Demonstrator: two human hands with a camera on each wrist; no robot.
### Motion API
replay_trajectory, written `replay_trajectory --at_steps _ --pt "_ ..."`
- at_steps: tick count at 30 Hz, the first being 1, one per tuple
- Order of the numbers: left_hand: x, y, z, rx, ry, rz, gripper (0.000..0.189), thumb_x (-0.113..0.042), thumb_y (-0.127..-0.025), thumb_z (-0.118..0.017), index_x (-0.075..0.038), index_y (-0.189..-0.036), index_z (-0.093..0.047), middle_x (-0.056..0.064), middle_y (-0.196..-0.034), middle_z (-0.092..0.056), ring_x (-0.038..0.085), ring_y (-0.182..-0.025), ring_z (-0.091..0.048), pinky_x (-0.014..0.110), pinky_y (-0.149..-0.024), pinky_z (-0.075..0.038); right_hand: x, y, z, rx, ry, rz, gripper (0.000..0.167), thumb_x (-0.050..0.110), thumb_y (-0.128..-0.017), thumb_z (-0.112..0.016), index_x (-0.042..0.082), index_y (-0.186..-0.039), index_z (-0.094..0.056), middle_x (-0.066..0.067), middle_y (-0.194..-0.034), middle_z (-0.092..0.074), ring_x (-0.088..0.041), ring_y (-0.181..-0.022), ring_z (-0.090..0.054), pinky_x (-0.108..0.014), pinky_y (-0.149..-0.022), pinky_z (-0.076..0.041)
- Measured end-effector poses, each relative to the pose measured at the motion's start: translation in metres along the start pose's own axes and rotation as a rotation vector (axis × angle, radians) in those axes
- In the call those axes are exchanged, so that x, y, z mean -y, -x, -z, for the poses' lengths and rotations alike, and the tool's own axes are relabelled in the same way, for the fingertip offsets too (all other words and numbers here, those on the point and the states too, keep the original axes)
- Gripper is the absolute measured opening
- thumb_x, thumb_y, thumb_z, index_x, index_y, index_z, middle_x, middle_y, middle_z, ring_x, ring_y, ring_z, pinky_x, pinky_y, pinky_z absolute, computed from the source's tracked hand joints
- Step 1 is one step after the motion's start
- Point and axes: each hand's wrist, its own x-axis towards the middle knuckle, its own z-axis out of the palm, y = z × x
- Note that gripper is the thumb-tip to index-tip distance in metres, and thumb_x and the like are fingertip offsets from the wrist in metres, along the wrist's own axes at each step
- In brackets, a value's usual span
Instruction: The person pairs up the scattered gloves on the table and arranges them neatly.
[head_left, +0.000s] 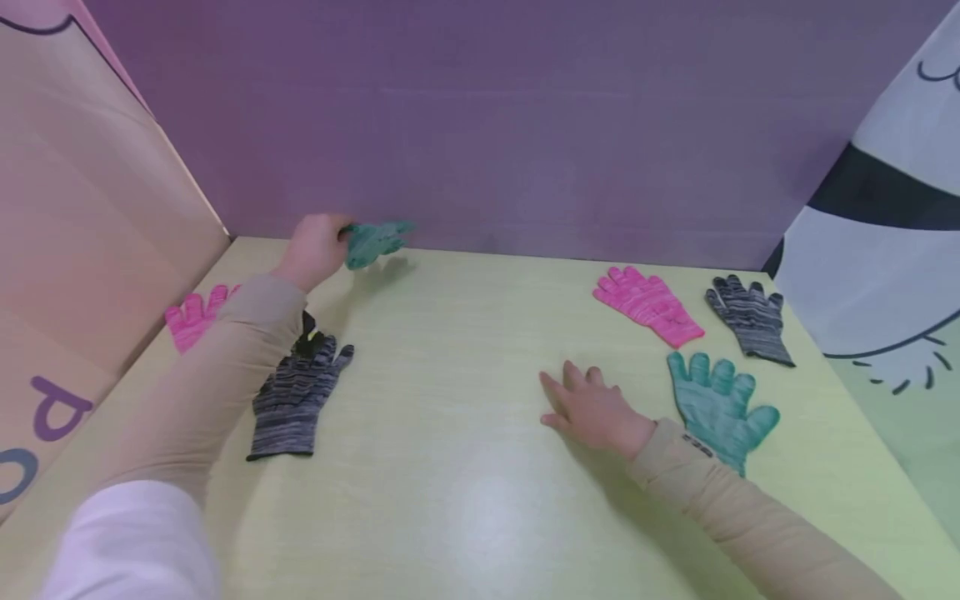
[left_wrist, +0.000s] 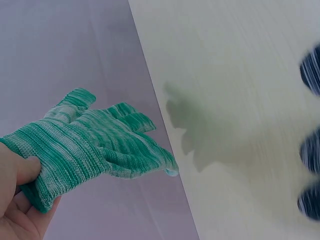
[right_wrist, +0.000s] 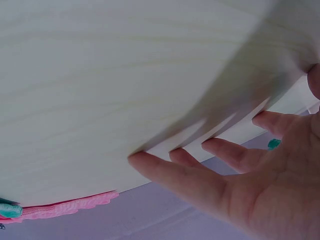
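Note:
Near the back left of the table, my left hand [head_left: 313,250] pinches a green-and-white knit glove [left_wrist: 85,145] by its cuff, thumb on top. The glove hangs in the air, its fingers pointing away from the hand, and casts a shadow on the tabletop. My right hand [head_left: 596,412] rests with spread fingers right at the table surface, right of the middle, holding nothing. A second green glove [head_left: 720,404] lies by the right forearm, its cuff partly hidden by the sleeve. Under the left forearm, a grey-black striped glove [head_left: 288,408] lies with something small and black by its fingers.
A pink glove [head_left: 197,317] lies at the far left, partly covered by the left sleeve. Another pink glove [head_left: 648,304] and a grey-black glove [head_left: 750,317] lie at the back right of the table [head_left: 450,350]. A purple panel [head_left: 480,125] stands along the back edge.

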Motion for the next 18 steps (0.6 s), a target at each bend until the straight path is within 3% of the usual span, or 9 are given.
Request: replay_trajectory --at_steps 10,18 --pt "-0.028 -0.004 -0.025 0.070 0.008 -0.079 0.025 0.003 -0.093 -0.051 0.007 -0.115 -0.062 0.026 -0.111 -0.064 0.038 -0.098 -0.063 0.047 -0.087 -0.051 0.003 0.003 0.001 0.002 0.005 -0.008 0.062 0.040 -0.097 -0.048 0.006 -0.146 -0.033 -0.033 -0.144 -0.030 -0.060 -0.122 -0.035 -0.072 -0.085 -0.041" --pt "-0.041 -0.005 -0.043 0.118 -0.040 -0.162 0.022 0.003 -0.093 -0.050 0.004 -0.109 -0.065 0.022 -0.106 -0.067 0.036 -0.096 -0.064 0.046 -0.087 -0.051 0.006 0.003 0.001 -0.010 -0.002 0.002 0.061 0.040 -0.096 -0.049 0.006 -0.145 -0.034 -0.033 -0.143 -0.031 -0.060 -0.120 -0.037 -0.071 -0.082 -0.043"
